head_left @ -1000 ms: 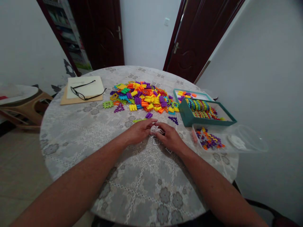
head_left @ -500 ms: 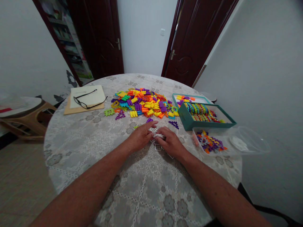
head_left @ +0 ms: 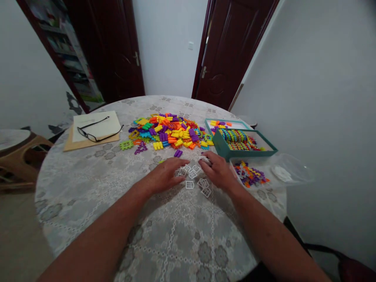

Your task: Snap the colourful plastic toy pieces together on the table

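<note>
I'm watching the right hand (head_left: 219,171) gripping stacked white grids (head_left: 205,160), left hand (head_left: 165,175) curving open-fingered beside loose grids (head_left: 192,174), bright pile (head_left: 173,132) sitting around 12 o'clock.

Matt, textured cloth (head_left: 182,235) covers the bench (head_left: 58,184). Left of the smooth teal box (head_left: 222,149) lie sleek plastic blocks (head_left: 179,134) and white plastic grids (head_left: 189,185); before it, a shiny clear plastic tub (head_left: 273,184).

Right hand (head_left: 216,171): wrapped round white pieces (head_left: 205,159), too bunched to count!
Left hand (head_left: 164,175): masking some white grids (head_left: 182,171), contact unclear!
Green piece (head_left: 161,161): just a sliver peeking out!
Shelf goods (head_left: 60,45), far left: all blur!
Wooden stool (head_left: 10,162): sliced by the left edge!
</note>
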`<state>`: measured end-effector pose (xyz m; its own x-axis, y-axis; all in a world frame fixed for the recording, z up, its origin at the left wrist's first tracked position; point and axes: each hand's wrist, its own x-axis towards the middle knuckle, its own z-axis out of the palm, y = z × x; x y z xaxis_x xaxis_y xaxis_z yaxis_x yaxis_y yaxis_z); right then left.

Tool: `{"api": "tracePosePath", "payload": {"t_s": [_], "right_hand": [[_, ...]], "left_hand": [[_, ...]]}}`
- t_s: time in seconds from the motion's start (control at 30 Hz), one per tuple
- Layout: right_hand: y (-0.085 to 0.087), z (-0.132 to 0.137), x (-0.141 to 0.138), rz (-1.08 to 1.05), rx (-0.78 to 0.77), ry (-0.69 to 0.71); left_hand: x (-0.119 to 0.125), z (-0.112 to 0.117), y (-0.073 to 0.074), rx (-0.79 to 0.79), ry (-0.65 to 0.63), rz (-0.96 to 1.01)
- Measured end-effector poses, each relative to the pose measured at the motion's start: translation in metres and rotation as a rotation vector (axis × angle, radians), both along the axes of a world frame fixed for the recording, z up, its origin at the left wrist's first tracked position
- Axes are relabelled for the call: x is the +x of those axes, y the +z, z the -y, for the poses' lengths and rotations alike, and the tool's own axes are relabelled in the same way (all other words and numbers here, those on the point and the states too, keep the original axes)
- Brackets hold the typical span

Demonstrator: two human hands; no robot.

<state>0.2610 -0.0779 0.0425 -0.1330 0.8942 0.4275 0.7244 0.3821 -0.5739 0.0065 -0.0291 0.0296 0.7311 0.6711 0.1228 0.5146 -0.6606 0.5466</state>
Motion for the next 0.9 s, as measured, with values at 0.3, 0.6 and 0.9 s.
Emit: {"api": "tracePosePath", "payload": {"t_s": [0.3,0.6,0.9], "right_hand": [[0.05,0.007,0.126,0.157,0.103,-0.511],[0.044,0.044,0.284,0.495,-0.088,-1.152],[0.039,0.051,0.222,0.468,0.229,-0.855]], "left_hand": [[-0.019,-0.019,-0.005,-0.026,-0.063,-0.275],[-0.023,-0.015,-0.001,-0.128,-0.03,-0.282],[-0.017,-0.014,0.0,-0.084,0.006,-0.286]]}}
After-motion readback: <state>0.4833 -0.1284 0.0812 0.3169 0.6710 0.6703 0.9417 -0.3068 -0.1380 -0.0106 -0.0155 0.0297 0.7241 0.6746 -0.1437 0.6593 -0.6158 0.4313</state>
